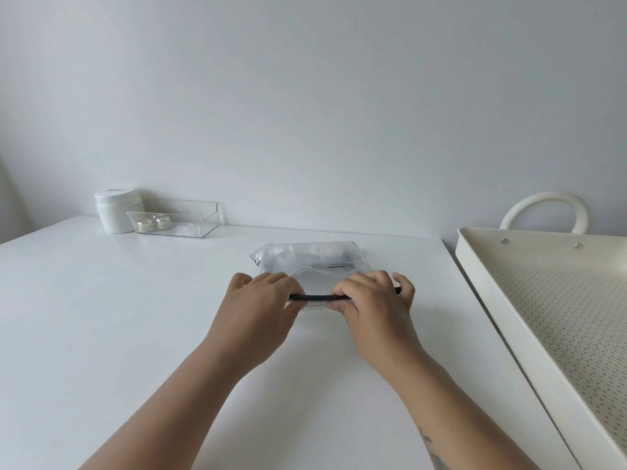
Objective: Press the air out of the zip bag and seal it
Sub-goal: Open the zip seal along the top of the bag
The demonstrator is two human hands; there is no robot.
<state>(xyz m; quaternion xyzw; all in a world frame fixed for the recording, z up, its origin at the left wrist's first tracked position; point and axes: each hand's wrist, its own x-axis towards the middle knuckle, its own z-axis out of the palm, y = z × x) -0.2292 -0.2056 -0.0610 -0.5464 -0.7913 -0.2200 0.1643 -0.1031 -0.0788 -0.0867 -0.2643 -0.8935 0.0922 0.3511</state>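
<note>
A white table (135, 334) stands against a pale wall. The clear zip bag (305, 259) lies near the table's far right corner. Both forearms reach forward, palms down: the left hand (261, 300) and right hand (375, 298) each pinch the bag's dark zip strip (319, 296) at its near edge, fingers curled over it.

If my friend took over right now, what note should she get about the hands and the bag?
Left hand and right hand: both pinch the dark zip strip at the near edge of the zip bag.
The bag lies on the white table, its far part puffy with something pale inside.
Done: both hands are on the strip.
Left: flatten out the air, press the strip shut along its length. Whether any of it is closed cannot be told.
</note>
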